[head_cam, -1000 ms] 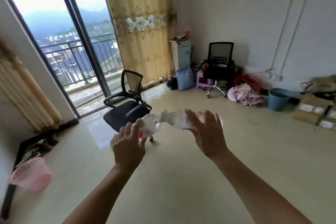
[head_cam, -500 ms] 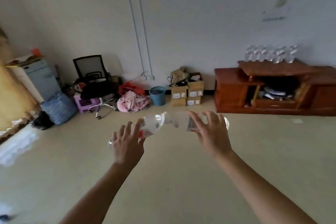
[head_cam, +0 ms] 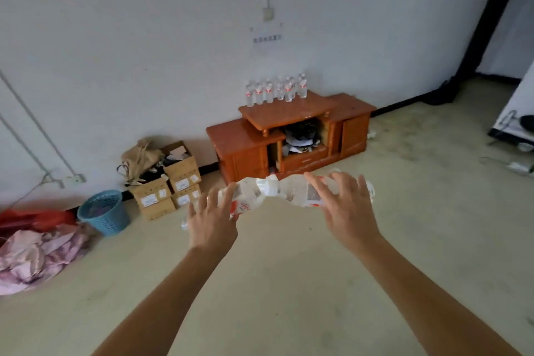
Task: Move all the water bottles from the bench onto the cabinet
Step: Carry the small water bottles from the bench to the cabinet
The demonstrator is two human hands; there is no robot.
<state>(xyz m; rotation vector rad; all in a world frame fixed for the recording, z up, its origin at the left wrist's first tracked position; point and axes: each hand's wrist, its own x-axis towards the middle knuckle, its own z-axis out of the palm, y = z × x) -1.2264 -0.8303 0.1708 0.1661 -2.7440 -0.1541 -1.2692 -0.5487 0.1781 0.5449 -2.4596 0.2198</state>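
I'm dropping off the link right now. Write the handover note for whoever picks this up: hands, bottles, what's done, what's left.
Left hand: grips one end of the held bottles, which lie sideways in front of the body. Their number cannot be told.
Right hand: grips the other end.
Cabinet: ahead against the wall, with a group of standing bottles at the back of its raised top.
Done: that group is placed.
Left: walk up and stand the held bottles on the cabinet. The bench is out of view, so whether more wait there cannot be told.
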